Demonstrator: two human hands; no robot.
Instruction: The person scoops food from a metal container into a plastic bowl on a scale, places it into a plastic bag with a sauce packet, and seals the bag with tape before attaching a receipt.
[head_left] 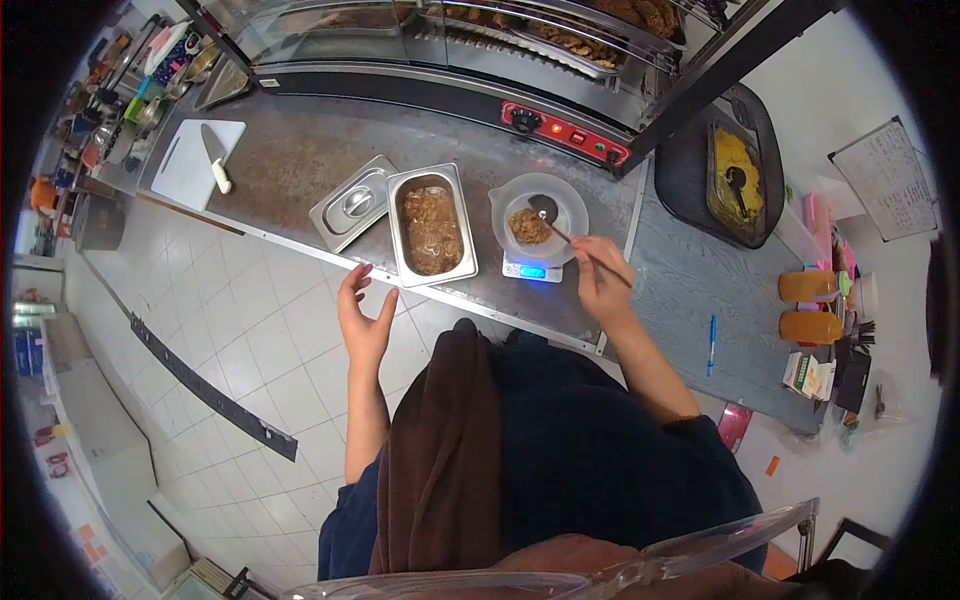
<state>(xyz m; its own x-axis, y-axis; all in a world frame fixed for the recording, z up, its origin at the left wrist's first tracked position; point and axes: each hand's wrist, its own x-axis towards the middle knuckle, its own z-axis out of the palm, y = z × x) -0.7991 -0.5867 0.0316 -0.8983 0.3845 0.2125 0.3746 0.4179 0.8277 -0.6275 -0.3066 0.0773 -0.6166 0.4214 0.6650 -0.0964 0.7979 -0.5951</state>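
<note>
The right hand (604, 280) holds a spoon (570, 238) in a bowl (568, 195) on a scale (533, 270).

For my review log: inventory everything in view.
Rectangular steel pan: one, silver, holding brown food, centre
Steel lid: one, silver, left of pan
Round translucent bowl: one, clear, brown food inside, on scale
Digital scale: one, white, under bowl
Long-handled spoon: one, dark, in bowl
Cutting board: one, white, left
Knife: one, white-handled, on board
Glass-fronted cabinet: one, black, red panel, back
Glass dish: one, yellow food, black tray, right
Jars: two, orange, right
Pen: one, blue, right
Whiteboard: one, white, far right
Edge clutter: uncountable, mixed
Left hand: one, bare, near pan
Right hand: one, bare, holding spoon
</note>
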